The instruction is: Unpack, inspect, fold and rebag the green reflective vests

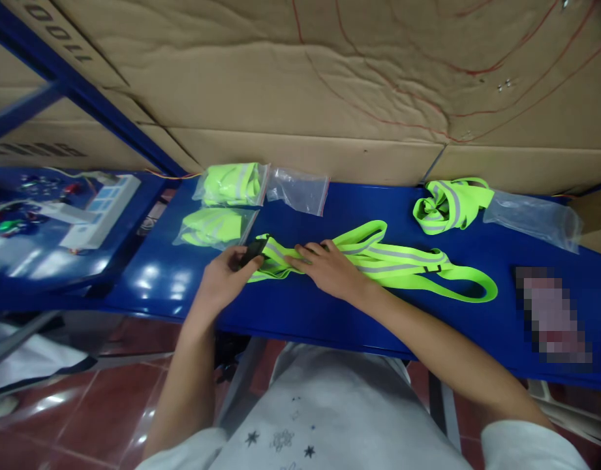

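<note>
Across the blue table lies a neon yellow reflective strap harness [393,258] with a grey stripe, its loops stretched out to the right. My left hand [228,274] is closed on a black buckle-like piece [254,251] at the harness's left end, thumb and fingers pinching it. Palm down, my right hand [327,264] rests on the straps just right of that piece, its fingers spread over the bands. What lies beneath the right palm is hidden.
Two bagged yellow straps [234,184] sit at the back left beside a clear zip bag [300,190]. A bundled strap [449,205] and another plastic bag [532,219] lie back right. Cardboard [280,98] walls the rear. A power strip [102,212] is far left; a pixelated object [552,313] lies right.
</note>
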Demonstrator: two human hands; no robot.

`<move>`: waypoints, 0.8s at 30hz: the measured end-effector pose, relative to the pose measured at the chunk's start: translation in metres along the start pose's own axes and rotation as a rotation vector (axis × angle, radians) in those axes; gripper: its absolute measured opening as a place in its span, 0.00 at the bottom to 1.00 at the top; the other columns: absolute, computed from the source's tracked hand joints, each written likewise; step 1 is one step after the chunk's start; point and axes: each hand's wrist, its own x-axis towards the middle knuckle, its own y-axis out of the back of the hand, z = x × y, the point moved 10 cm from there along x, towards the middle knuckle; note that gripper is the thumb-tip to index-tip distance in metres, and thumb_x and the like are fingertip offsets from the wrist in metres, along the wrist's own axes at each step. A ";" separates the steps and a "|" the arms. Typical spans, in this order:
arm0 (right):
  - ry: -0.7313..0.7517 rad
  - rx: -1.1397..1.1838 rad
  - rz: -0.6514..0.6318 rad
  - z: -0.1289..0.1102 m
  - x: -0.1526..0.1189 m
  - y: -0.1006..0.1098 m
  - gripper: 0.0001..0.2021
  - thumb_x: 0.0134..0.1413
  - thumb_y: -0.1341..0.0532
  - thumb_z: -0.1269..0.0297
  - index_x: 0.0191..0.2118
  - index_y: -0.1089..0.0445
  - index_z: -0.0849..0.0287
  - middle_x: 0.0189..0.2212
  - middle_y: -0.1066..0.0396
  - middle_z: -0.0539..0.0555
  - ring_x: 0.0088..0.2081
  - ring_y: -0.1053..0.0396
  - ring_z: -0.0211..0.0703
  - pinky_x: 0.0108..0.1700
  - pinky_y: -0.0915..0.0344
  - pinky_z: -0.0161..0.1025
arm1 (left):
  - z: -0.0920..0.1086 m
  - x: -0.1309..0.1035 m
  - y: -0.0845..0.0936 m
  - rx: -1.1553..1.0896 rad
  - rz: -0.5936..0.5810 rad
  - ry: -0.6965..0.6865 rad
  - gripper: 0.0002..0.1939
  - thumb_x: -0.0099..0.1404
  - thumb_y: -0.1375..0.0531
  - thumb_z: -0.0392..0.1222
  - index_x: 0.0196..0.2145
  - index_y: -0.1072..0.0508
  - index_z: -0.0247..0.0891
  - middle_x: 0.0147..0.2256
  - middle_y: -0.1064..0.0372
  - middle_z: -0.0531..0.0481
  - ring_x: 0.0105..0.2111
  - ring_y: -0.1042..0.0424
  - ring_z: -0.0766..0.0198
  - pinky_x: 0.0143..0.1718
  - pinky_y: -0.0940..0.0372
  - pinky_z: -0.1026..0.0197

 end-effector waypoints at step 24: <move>-0.067 0.001 0.028 -0.016 -0.008 0.005 0.23 0.74 0.53 0.64 0.68 0.37 0.64 0.69 0.39 0.62 0.67 0.42 0.66 0.63 0.41 0.65 | 0.009 0.006 -0.007 -0.216 0.183 0.043 0.30 0.49 0.29 0.56 0.45 0.26 0.38 0.41 0.25 0.46 0.44 0.26 0.53 0.48 0.34 0.56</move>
